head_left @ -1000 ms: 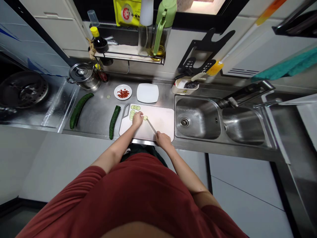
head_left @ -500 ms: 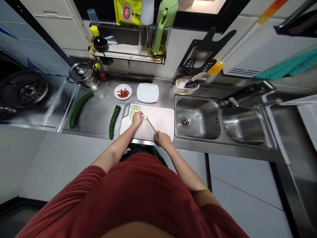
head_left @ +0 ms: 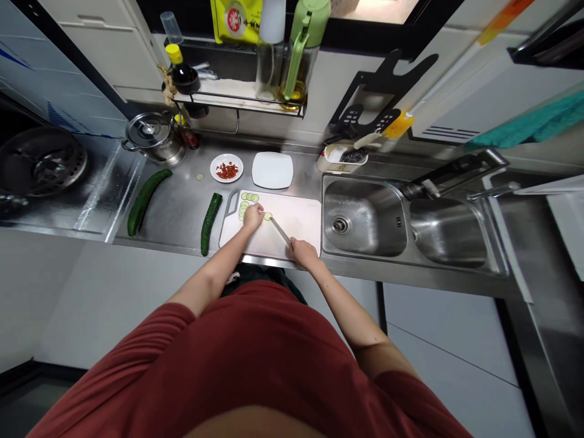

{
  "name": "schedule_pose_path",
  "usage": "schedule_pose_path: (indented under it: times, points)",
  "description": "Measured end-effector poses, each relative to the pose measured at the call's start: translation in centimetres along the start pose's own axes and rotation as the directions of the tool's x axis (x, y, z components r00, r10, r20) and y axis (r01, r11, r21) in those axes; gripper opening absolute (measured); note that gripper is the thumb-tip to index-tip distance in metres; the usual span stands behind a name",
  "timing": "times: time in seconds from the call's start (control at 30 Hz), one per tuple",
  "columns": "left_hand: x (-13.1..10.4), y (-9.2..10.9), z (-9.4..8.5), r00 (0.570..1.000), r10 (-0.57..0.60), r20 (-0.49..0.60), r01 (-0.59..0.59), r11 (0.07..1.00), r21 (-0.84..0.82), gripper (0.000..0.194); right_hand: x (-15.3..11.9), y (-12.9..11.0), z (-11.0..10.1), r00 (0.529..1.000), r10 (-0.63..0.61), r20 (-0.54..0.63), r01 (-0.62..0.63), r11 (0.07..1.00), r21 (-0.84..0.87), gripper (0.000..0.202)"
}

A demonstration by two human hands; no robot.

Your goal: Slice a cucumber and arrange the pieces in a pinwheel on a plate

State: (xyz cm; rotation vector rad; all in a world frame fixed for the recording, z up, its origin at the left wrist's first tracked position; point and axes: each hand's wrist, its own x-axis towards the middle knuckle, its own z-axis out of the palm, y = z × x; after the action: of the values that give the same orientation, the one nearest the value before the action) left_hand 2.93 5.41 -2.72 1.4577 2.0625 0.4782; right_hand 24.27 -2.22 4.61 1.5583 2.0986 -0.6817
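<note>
A white cutting board lies on the steel counter. My right hand is closed on the handle of a knife, whose tip touches a round cucumber slice on the board. My left hand is just left of that slice, fingers closed together; what they hold, if anything, is too small to make out. Several pale green slices lie at the board's upper left, some partly behind my left hand. Left of the board is a cut cucumber.
Further left lies a longer cucumber below a lidded pot. Behind the board are a plate of red pieces and a white plate. A double sink is at the right, a bottle rack above.
My right hand has moved slightly right and the knife has turned a little, its tip still at the slice. My left hand has hardly moved.
</note>
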Motion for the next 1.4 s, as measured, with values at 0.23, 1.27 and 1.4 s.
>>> schedule_pose_path:
  times: [0.23,1.27,1.4]
  points:
    - [0.0,0.1,0.0,1.000,-0.008,0.004,0.008,1.000,0.012,0.014,0.5,-0.2,-0.1,1.000,-0.028,0.001,0.028,1.000,-0.013,0.031]
    - [0.3,0.1,-0.2,0.999,-0.037,0.016,0.037,0.999,0.019,0.013,1.1,-0.3,-0.4,0.999,-0.044,-0.002,0.044,0.999,0.000,0.031]
    - [0.2,0.2,-0.2,0.999,-0.038,0.017,0.038,0.999,0.023,0.013,0.3,0.4,0.5,1.000,-0.021,0.019,0.021,1.000,0.001,0.032]
